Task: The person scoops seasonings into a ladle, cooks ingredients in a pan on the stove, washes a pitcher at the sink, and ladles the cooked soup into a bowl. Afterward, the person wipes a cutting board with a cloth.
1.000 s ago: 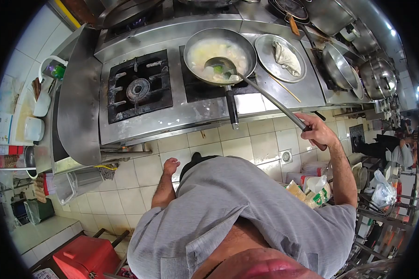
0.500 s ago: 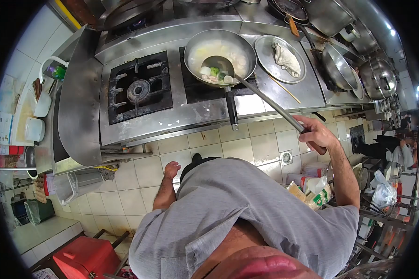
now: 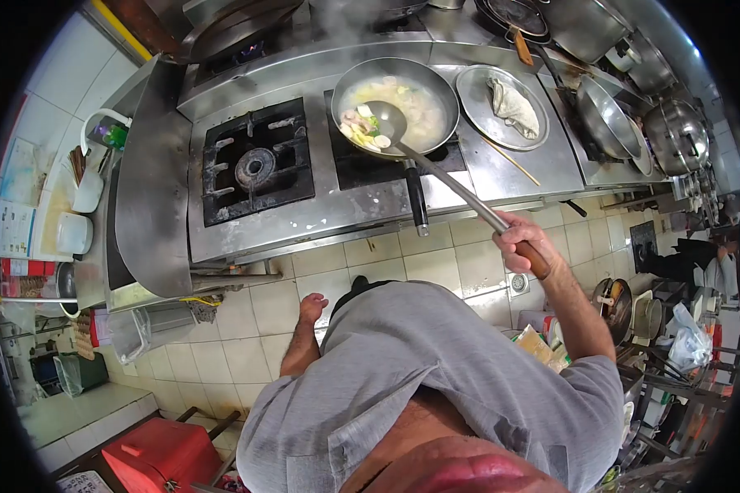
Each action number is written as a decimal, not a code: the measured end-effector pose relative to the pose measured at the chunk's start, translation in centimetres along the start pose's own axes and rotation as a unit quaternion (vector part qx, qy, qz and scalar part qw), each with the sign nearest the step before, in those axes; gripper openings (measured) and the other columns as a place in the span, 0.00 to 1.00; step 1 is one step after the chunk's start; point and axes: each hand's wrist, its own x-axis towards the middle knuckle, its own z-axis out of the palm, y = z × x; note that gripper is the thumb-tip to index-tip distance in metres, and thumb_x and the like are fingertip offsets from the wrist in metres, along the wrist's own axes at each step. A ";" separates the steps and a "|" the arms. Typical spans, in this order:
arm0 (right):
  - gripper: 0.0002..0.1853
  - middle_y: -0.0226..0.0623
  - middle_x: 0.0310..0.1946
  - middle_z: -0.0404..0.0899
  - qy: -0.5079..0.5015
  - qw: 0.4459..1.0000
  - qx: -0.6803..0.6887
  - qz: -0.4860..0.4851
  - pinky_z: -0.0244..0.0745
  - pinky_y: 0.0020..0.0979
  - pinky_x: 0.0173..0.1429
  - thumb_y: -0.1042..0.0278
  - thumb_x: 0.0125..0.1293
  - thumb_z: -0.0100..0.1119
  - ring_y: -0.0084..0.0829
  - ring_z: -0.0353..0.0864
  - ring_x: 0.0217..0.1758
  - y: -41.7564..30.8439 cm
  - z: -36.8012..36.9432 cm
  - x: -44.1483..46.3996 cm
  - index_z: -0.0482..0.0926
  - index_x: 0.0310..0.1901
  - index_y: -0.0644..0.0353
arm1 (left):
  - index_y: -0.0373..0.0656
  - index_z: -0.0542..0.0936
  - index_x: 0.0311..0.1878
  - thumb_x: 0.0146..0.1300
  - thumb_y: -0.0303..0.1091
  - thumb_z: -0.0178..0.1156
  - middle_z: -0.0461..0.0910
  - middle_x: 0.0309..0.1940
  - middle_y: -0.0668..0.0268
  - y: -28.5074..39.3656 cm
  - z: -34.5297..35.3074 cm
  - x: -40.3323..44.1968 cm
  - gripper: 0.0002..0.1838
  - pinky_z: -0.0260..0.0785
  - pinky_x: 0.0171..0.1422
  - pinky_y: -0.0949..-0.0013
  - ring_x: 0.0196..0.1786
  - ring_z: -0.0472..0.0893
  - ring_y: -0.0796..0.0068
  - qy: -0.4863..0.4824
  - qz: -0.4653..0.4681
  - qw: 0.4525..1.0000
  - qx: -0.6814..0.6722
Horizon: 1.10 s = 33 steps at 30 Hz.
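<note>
My right hand [image 3: 521,243] is wrapped round the wooden end of a long metal ladle [image 3: 460,189]. The ladle's bowl rests low at the left side of a deep pan [image 3: 445,97], among pale and green food pieces [image 3: 359,125]. Cloudy, steaming liquid with more pale pieces fills the rest of the pan. Its black handle [image 3: 418,201] points toward me over the stove edge, untouched. By my side hangs my left hand [image 3: 313,307], fingers curled, nothing seen in it.
Left of the pan is a bare burner [image 3: 256,168]. To the right, a round metal tray [image 3: 472,85] carries a folded cloth [image 3: 514,108], with a thin wooden stick [image 3: 510,160] beside it. More pans [image 3: 607,115] stand farther right. A red box [image 3: 160,456] is at lower left.
My right hand has moved left and slightly down, and its fingers wrap more fully round the ladle. The ladle's bowl has shifted left within the pan, with food pieces now gathered against the pan's left side.
</note>
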 end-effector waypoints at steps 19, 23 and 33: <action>0.19 0.25 0.15 0.61 -0.030 0.992 0.110 -0.045 0.50 0.23 0.11 0.75 0.57 0.45 0.19 0.60 0.08 2.6 5.0 1.5 0.64 0.52 0.60 | 0.41 0.79 0.43 0.48 0.37 0.67 0.81 0.39 0.62 1.9 -0.8 1.9 0.19 0.70 0.50 0.71 0.42 0.79 0.72 0.006 0.008 0.999 -0.042; 0.19 0.27 0.16 0.62 -0.025 0.989 0.134 -0.054 0.51 0.23 0.11 0.75 0.56 0.46 0.20 0.62 0.08 2.1 4.1 2.1 0.64 0.52 0.60 | 0.41 0.79 0.42 0.48 0.38 0.67 0.81 0.38 0.62 0.2 0.1 2.2 0.18 0.70 0.50 0.71 0.42 0.79 0.71 -0.009 -0.004 0.998 -0.058; 0.18 0.28 0.17 0.63 -0.002 0.992 0.114 -0.058 0.54 0.22 0.11 0.75 0.56 0.47 0.21 0.62 0.08 1.6 7.6 2.0 0.65 0.51 0.61 | 0.40 0.79 0.41 0.48 0.35 0.66 0.80 0.33 0.67 -0.9 0.4 1.7 0.17 0.70 0.39 0.72 0.34 0.76 0.76 -0.006 -0.002 0.999 -0.048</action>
